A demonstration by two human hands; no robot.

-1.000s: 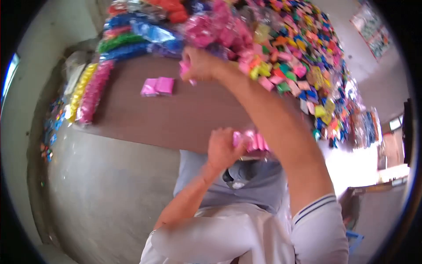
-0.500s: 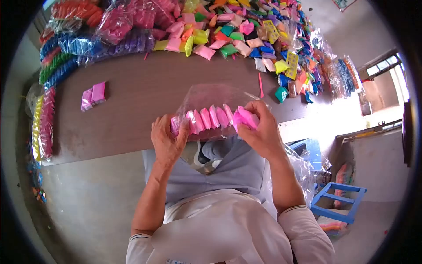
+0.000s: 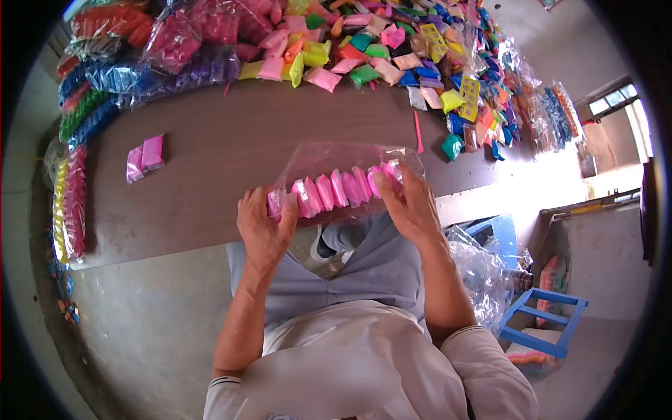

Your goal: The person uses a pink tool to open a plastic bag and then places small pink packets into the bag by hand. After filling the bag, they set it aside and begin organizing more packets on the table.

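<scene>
A clear plastic bag [image 3: 343, 157] holds a row of several pink packets [image 3: 336, 189] just above the near edge of the brown table [image 3: 231, 175]. My left hand [image 3: 262, 227] grips the left end of the row through the bag. My right hand [image 3: 409, 206] closes on the right end, its fingers pressing the last pink packet into line. Two loose pink packets [image 3: 143, 157] lie on the table to the far left, apart from both hands.
A heap of many-coloured small packets [image 3: 392, 49] covers the far side of the table. Filled bags of pink, purple, blue and orange packets [image 3: 161, 56] line the far left. A blue stool [image 3: 542, 322] and crumpled clear plastic [image 3: 483, 273] sit on the floor at right.
My right hand came back from the far pile with a pink packet and has tucked it into the bag at the row's right end. The left hand kept its hold.
</scene>
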